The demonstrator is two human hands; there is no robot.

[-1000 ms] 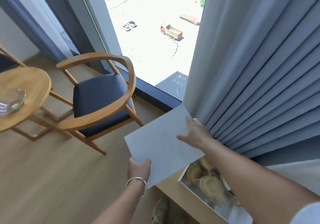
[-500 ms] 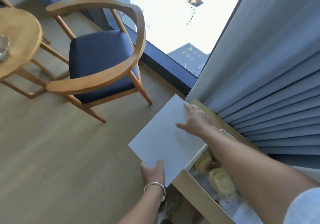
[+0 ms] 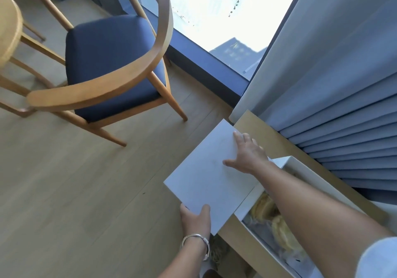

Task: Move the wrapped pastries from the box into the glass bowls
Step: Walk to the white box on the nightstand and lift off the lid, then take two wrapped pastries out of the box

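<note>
A flat white box lid (image 3: 206, 178) hangs over the floor, just left of the open white box (image 3: 297, 166). My left hand (image 3: 196, 218) grips the lid's near edge, thumb on top. My right hand (image 3: 247, 155) presses on the lid's far right corner, fingers spread. The box sits on a light wooden ledge (image 3: 268, 133), and golden wrapped pastries (image 3: 266, 207) show inside it under my right forearm. No glass bowl is in view.
A wooden armchair with a dark blue seat (image 3: 111, 60) stands at the upper left. The rim of a round wooden table (image 3: 9, 26) shows at the far left. Grey curtains (image 3: 335, 84) hang behind the ledge, beside a floor-level window (image 3: 214, 19).
The view has tilted down and right, so the table's glass bowl has left the frame. The lid has come lower and sits off to the box's left, with both hands holding it as before.
</note>
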